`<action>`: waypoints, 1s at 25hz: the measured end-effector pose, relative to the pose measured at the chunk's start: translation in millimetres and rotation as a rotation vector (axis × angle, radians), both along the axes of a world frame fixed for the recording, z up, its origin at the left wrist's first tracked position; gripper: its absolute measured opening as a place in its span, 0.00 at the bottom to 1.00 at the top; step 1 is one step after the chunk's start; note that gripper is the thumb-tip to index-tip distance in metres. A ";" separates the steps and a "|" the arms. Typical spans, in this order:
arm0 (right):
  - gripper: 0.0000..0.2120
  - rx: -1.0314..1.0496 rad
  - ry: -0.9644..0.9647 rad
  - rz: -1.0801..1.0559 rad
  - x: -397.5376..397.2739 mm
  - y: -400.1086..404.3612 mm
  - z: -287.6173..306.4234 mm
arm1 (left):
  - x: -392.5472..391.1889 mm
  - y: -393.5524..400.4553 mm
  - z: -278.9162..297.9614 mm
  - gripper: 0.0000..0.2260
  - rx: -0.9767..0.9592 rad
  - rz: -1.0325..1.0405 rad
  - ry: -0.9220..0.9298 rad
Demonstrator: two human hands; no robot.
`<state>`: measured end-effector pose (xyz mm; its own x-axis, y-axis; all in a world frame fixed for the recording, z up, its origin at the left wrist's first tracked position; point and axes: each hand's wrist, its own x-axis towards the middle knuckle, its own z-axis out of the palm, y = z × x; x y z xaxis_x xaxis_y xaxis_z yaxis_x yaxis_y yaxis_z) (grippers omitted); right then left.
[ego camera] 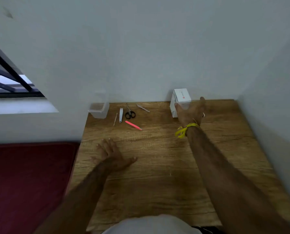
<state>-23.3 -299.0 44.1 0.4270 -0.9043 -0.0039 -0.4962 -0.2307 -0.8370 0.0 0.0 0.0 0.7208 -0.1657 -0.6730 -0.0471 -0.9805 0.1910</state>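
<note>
While the left hand [113, 157] lies flat with fingers spread on the near-left tabletop [157, 183], the right hand [190, 113] is stretched to the far right corner. The box [182, 95] stands there upright against the wall, one vertical edge turned toward the person. It lies straight ahead of the right grip, on the far side of the palm. This grip is wide: the thumb is at the box's left face and a finger points past its right edge. Contact cannot be confirmed. A faint clear shape between thumb and finger is too blurred to identify. The left hand is well apart from the box, on the near side of the scissors [130, 114] and tweezers [133, 125]. The right hand is judged the one to take the box, closing across its width.
</note>
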 end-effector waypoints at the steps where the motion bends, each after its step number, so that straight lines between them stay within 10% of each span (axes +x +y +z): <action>1: 0.50 -0.006 0.006 -0.015 5.5 0.5 2.4 | 1.6 0.0 -4.3 0.66 0.023 -0.019 -0.009; 15: 0.32 -0.079 -0.017 0.017 -12.2 51.9 1.0 | 6.6 0.8 -11.6 0.67 -0.089 0.059 -0.033; 25: 0.25 0.181 -0.206 0.327 -105.3 137.6 10.9 | -38.4 -46.9 43.0 0.40 -1.008 -0.057 -0.289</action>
<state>-128.6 -161.4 55.0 0.6993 -0.7140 -0.0347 -0.2394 -0.1882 -0.9525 -38.4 -46.9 43.0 0.8057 -0.5923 -0.0081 -0.2623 -0.3691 0.8916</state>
